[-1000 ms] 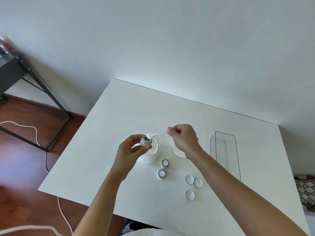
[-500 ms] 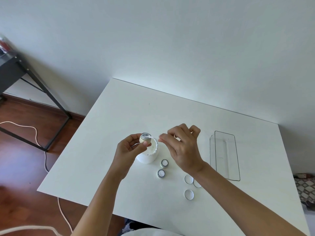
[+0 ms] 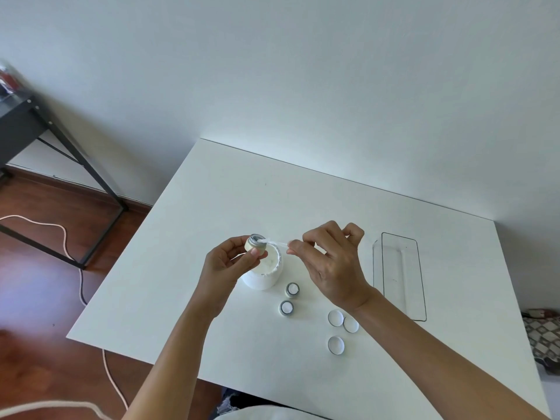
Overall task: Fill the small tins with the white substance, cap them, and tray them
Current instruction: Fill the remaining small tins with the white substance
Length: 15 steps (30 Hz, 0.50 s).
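Above the white jar, the left hand grips a small tin; the right hand pinches a spatula tipped into it.

A plain white rectangular worktop stands against a pale grey-white wall. To its left is reddish-brown wooden floor, crossed by a cream-coloured cable. A black metal-framed side table stands at the far left. A patterned grey-and-white fabric lies at the right edge.
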{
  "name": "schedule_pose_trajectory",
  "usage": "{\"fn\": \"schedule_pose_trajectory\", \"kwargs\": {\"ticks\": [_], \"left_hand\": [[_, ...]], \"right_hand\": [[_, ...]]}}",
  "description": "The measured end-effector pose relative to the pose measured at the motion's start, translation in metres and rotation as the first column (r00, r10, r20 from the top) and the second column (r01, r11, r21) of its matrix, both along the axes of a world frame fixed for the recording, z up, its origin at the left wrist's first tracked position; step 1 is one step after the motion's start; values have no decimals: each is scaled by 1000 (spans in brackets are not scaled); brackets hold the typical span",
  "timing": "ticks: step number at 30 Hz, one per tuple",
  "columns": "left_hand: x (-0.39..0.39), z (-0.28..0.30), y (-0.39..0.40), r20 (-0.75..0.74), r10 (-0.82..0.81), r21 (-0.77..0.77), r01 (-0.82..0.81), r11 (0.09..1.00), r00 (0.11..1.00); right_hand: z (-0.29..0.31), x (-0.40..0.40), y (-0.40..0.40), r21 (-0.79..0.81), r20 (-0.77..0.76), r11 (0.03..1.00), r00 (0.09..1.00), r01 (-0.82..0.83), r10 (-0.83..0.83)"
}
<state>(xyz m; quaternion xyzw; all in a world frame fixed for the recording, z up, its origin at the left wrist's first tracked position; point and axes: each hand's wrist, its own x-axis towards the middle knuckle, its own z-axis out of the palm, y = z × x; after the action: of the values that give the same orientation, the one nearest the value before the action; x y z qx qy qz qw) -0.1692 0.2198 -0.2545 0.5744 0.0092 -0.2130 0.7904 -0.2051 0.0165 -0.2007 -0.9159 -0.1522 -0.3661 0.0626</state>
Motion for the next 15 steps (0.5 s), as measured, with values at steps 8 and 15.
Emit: {"fn": "schedule_pose_trajectory", "kwargs": {"ticks": [8, 15], "left_hand": [[2, -3, 0, -33, 32, -36, -33, 999, 999], [4, -3, 2, -63, 71, -87, -76, 993, 996]], "right_hand": [[-5, 4, -9, 246, -78, 965, 994, 95, -78], [-30, 26, -4, 229, -518, 929, 844, 291, -136]]}}
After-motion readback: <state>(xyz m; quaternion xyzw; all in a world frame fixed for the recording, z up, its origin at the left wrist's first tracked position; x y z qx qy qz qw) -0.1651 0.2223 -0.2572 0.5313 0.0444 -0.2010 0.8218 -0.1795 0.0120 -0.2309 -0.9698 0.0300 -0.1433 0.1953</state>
